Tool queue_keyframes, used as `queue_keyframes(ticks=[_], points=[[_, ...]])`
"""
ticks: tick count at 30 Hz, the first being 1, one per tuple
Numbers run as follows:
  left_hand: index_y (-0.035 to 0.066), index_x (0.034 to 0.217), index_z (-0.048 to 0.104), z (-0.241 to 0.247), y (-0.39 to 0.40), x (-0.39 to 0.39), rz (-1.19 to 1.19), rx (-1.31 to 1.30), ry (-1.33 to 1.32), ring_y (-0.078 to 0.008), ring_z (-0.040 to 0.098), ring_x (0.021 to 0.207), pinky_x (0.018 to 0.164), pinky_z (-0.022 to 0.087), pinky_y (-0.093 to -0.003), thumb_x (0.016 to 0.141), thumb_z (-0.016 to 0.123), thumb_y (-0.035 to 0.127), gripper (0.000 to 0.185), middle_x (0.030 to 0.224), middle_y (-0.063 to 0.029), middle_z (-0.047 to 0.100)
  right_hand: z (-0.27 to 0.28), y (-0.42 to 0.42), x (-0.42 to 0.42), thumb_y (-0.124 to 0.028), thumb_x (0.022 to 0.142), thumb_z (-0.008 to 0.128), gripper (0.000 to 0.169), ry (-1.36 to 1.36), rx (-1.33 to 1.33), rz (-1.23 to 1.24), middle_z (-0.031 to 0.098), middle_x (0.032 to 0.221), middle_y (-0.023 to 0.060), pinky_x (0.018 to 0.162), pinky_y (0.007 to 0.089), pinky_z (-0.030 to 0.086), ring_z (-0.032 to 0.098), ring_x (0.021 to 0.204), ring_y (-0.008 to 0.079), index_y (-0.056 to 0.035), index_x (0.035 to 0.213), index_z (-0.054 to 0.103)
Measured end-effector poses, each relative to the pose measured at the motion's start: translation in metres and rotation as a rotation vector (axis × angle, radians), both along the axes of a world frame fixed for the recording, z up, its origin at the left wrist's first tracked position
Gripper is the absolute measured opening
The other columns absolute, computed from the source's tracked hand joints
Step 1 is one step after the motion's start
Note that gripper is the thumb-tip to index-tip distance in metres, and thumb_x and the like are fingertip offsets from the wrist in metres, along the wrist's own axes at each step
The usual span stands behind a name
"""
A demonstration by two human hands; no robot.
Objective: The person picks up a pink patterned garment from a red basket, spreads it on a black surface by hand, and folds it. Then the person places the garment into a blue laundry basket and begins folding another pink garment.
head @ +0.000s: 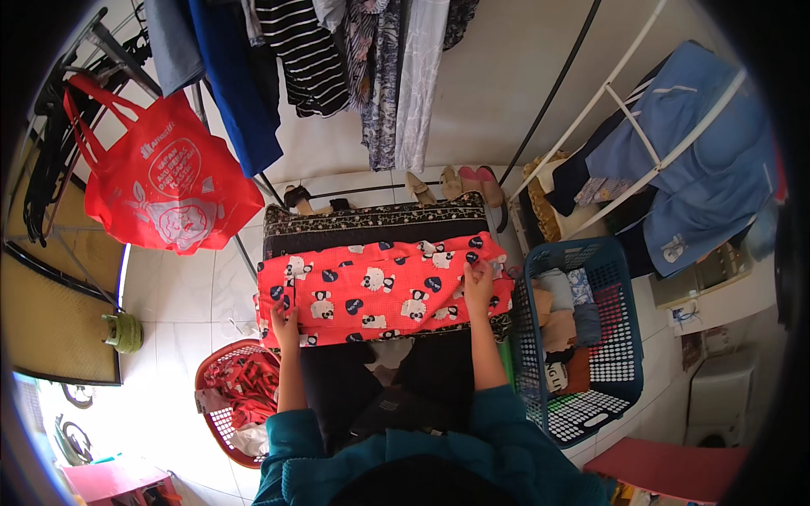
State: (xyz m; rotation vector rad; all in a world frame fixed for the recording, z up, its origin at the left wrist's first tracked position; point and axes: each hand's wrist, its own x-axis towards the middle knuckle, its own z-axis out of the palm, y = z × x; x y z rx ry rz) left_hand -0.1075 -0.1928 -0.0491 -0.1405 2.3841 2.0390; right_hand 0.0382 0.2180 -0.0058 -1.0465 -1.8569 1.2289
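Note:
A red cloth garment [373, 291] printed with white cartoon cats and dark hearts lies spread, partly folded, across a padded surface in front of me. Black cloth with a floral border [380, 218] covers that surface. My left hand [286, 326] pinches the garment near its left end, by a folded-over edge. Towards the right end, my right hand [479, 288] has its fingers closed on the fabric. The garment's underside is hidden.
To the left stands a red basket [205, 373] of crumpled red clothes; to the right, a dark blue laundry basket [623, 379] holds folded clothes. A red tote bag [174, 177] and clothes [304, 57] hang from racks. Shoes [450, 183] line the wall. A green gas cylinder [126, 333] stands left.

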Motion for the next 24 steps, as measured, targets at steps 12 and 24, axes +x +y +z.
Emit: queue_keyframes(ticks=[12,24], points=[[0.004,0.117,0.05,0.073,0.032,0.022,0.127,-0.92,0.293,-0.0352,0.047,0.111,0.09,0.039,-0.0469,0.069,0.052,0.0,0.048,0.12,-0.0173,0.05,0.041,-0.034,-0.016,-0.005,0.077,0.064,0.048,-0.409,0.459,-0.046,0.048,0.12,0.0222,0.096,0.0452,0.038,0.045,0.115,0.0388,0.0039,0.12,0.044],[0.017,0.138,0.041,0.041,0.091,0.011,-0.232,-1.06,0.467,-0.0315,0.025,0.137,0.111,0.01,-0.0558,0.083,0.052,0.046,0.063,0.146,-0.0152,0.031,-0.001,-0.124,-0.083,-0.042,0.089,0.052,0.059,-0.429,0.86,0.782,0.036,0.144,0.0118,0.11,0.0511,0.019,0.032,0.134,0.0291,-0.0128,0.139,0.039]])
